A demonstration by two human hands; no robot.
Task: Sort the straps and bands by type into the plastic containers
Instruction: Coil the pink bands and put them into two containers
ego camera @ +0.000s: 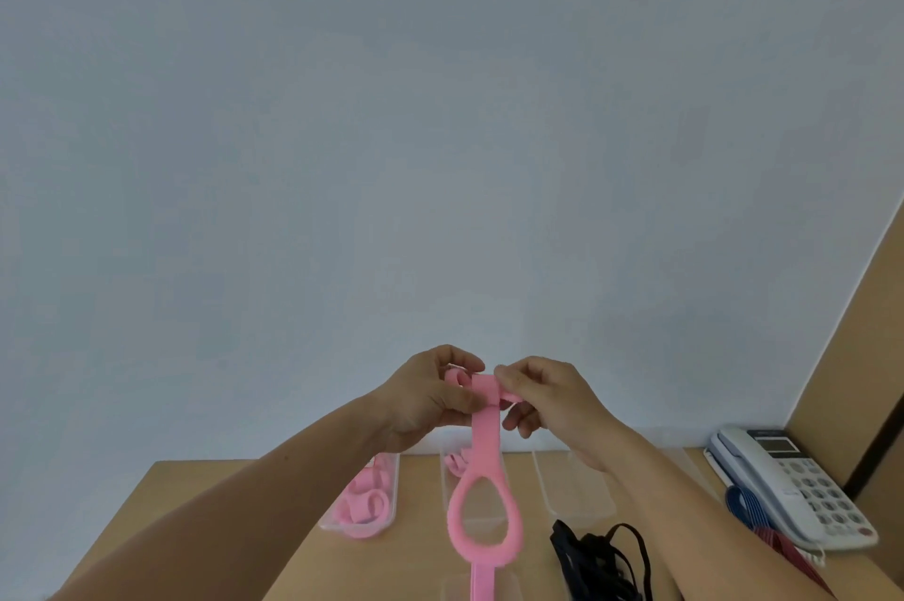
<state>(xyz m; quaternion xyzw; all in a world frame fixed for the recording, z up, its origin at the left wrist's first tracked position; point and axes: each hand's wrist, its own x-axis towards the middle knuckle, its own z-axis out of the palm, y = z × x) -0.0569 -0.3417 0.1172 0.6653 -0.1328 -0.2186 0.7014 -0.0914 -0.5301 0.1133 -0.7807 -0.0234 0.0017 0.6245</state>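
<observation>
Wooden table (205, 502): only a strip seen at 6 o'clock of frame, forearms cover much of it. Pink strap (485, 453) held up above table, hangs toward 6. Tail cut off by bottom edge, top end hidden under fingers, possibly rolled. Left hand (430, 397) and right hand (548, 397) close together, both pinching strap top. Middle container (452, 493) partly behind strap loop. Desk telephone (792, 483) at 4. Container of rolled pink straps (362, 497) at 7. Clear container (572, 488) and black elastic bands (601, 556) at 5. Blue band (743, 502) and red band (778, 546) beside telephone.
</observation>
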